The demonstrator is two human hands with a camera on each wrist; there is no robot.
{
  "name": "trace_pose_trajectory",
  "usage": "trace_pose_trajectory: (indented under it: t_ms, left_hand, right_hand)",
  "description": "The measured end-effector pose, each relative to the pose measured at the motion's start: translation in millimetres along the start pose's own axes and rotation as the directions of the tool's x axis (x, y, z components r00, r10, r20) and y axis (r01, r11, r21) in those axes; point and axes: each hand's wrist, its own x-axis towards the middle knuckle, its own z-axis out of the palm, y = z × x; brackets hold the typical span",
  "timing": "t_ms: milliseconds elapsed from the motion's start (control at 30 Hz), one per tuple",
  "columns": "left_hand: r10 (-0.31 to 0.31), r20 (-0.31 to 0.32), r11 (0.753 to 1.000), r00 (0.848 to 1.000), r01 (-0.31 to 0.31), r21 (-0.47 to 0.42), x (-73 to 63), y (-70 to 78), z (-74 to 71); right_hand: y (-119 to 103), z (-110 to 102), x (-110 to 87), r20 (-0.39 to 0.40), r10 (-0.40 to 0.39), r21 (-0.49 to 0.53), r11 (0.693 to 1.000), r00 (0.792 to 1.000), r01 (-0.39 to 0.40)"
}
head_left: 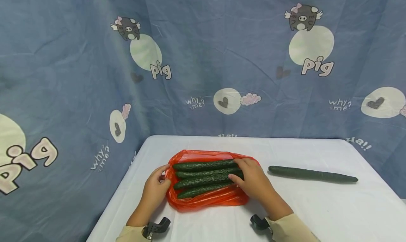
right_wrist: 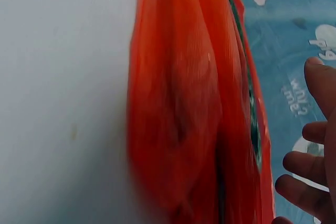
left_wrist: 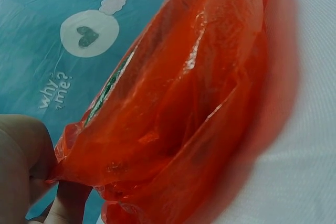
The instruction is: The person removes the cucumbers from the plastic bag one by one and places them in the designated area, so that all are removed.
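Observation:
Several dark green, bumpy cucumbers [head_left: 206, 182] lie side by side inside a red plastic bag [head_left: 215, 201] on the table. At the bag's left end my left hand [head_left: 156, 186] pinches the edge of the plastic between thumb and fingers; the left wrist view shows the gathered red film there. Over the cucumbers' right ends is my right hand [head_left: 253, 176], its fingers spread apart. Whether its fingertips touch the cucumbers I cannot tell. In the right wrist view, those fingers [right_wrist: 307, 166] are loosely extended beside the bag and hold nothing. The red film hides most of the cucumbers in both wrist views.
One more cucumber [head_left: 312, 174] lies on the white tabletop [head_left: 317, 206], to the right of the bag. A blue curtain [head_left: 203, 58] with pig prints hangs behind the table and along its left side. Each wrist bears a black camera mount [head_left: 157, 226].

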Motion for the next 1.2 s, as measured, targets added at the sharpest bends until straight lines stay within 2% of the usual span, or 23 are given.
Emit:
trace_pose_trajectory:
  t_ms: [300,733,1200]
  left_hand:
    - [-0.001,0.01,1.0,1.0,0.001,-0.012,0.3,-1.2,0.7]
    - [-0.011,0.018,1.0,1.0,0.011,-0.006,-1.3,0.2,0.7]
    - [-0.01,0.014,1.0,1.0,0.01,-0.008,-1.0,-0.6,0.5]
  right_hand:
    - [-21,13,7.7,0.023,-0.053,-0.008,0.999,0.998,0.053]
    - [-41,31,18.5,0.072,-0.1,-0.02,0.995,0.992,0.101]
    - [-57,43,29.0,0.097,-0.117,0.006,0.993,0.988,0.117]
